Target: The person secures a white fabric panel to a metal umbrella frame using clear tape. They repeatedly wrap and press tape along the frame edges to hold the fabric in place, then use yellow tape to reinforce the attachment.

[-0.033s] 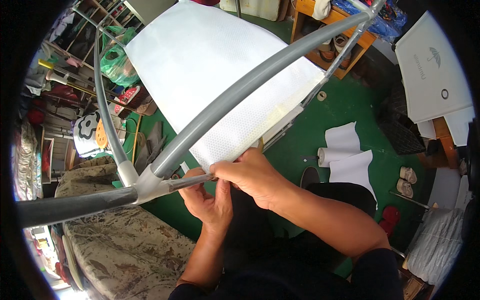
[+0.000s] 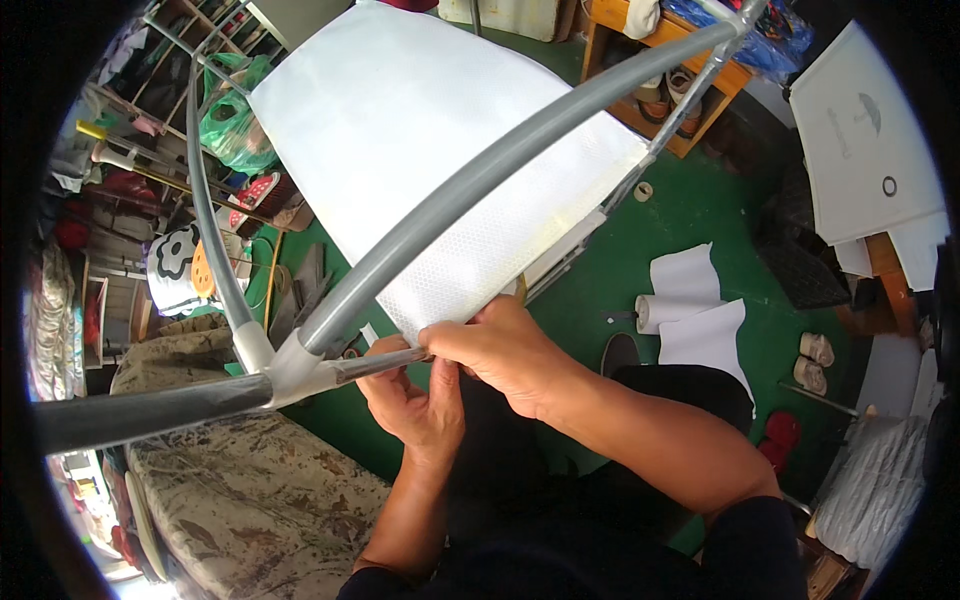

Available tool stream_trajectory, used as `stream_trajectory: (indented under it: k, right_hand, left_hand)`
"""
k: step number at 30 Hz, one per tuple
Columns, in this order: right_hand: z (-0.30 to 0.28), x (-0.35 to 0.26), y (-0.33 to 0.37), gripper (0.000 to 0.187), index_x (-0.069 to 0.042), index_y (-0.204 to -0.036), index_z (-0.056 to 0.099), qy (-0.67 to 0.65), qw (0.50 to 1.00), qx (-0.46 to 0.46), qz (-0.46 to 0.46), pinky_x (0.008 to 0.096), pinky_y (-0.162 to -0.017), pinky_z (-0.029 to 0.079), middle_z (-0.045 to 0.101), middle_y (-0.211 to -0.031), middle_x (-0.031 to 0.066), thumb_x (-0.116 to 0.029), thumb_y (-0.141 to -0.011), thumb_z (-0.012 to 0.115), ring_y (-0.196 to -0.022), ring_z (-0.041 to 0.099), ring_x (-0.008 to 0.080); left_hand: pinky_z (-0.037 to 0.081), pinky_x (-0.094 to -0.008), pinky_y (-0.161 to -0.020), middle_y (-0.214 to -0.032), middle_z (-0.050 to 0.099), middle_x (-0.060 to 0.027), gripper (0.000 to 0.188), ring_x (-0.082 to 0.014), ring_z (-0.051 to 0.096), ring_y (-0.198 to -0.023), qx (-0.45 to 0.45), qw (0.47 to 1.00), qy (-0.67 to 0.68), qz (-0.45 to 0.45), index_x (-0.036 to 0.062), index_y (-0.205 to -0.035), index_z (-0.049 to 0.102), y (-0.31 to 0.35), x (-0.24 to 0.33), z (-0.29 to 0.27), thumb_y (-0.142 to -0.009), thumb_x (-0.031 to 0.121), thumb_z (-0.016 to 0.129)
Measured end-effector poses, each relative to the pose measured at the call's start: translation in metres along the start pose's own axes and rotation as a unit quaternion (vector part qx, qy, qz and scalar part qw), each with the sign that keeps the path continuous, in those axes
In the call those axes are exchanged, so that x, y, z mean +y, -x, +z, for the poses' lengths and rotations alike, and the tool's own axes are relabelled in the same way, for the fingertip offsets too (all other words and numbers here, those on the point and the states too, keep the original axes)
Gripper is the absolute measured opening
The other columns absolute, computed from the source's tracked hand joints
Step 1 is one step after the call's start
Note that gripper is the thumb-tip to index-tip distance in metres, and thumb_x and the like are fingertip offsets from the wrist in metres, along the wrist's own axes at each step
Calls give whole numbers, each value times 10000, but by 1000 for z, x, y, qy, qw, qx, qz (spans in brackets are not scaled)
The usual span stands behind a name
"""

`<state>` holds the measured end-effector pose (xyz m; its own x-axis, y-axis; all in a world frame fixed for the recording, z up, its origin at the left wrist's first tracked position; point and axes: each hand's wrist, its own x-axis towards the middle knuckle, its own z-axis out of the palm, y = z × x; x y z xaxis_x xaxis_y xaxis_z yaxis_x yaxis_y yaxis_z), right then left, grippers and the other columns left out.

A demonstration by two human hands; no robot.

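Note:
A white sheet with a honeycomb pattern (image 2: 450,285) stretches over a frame of grey tubes (image 2: 480,190) joined by white plastic connectors (image 2: 300,370). At its near corner both my hands meet. My left hand (image 2: 415,410) curls its fingers round a thin, shiny grey tube (image 2: 375,364) that runs out from the connector, with the thumb raised beside it. Just to the right, my right hand (image 2: 505,350) is closed, its thumb pressing the sheet's corner against the end of that tube. The fingertips beneath are hidden.
A curved grey tube (image 2: 215,240) rises at left beside a camouflage cloth (image 2: 240,500). On the green floor lie a white roll with loose sheets (image 2: 700,335), a tape roll (image 2: 643,192) and shoes (image 2: 812,362). A wooden shelf (image 2: 600,50) with shoes stands at far right.

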<state>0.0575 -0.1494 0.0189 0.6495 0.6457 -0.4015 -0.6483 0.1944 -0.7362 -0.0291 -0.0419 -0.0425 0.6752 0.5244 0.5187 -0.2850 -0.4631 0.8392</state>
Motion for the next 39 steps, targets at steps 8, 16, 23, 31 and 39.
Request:
stream_trajectory:
  k: [8,16,23,31,39]
  right_hand:
    - [-82,-50,3,349,-7,-939,740,380,912,-154,14,261,-610,460,688,-797,15,-346,-867,784,-686,577,92]
    - [-319,54,-2,227,-71,-909,743,701,709,44,58,452,-756,534,723,-868,147,-288,-854,704,-850,688,341]
    - [-443,224,-24,212,-26,-1055,637,758,618,209,-5,488,-838,544,629,-1117,202,-22,-850,582,-987,657,394]
    - [-466,232,-48,136,-44,-986,646,823,535,188,38,467,-775,576,632,-1033,183,-46,-853,617,-908,688,379]
    - [-459,220,-42,117,-43,-884,664,809,551,178,-102,496,-698,548,669,-980,176,-119,-797,682,-786,672,392]
  left_hand:
    - [469,-283,-813,-1029,544,-74,418,-148,554,-900,-56,991,-105,68,4,-1180,431,-10,-1,-7,-917,79,746]
    - [476,-270,-767,-1027,536,-89,335,-130,538,-885,-22,994,-90,63,9,-1169,454,-10,-6,2,-976,163,680]
    - [402,-335,-741,-960,503,-115,276,-155,467,-852,-108,977,-155,99,8,-1093,443,-31,6,-6,-1002,242,557]
    - [330,-311,-673,-867,478,-76,267,-120,398,-763,-119,967,-200,101,5,-1106,446,-24,16,-14,-1003,228,553]
    - [337,-286,-675,-892,505,-82,179,-113,411,-757,-107,971,-194,93,6,-1149,448,-17,14,-9,-1013,101,515]
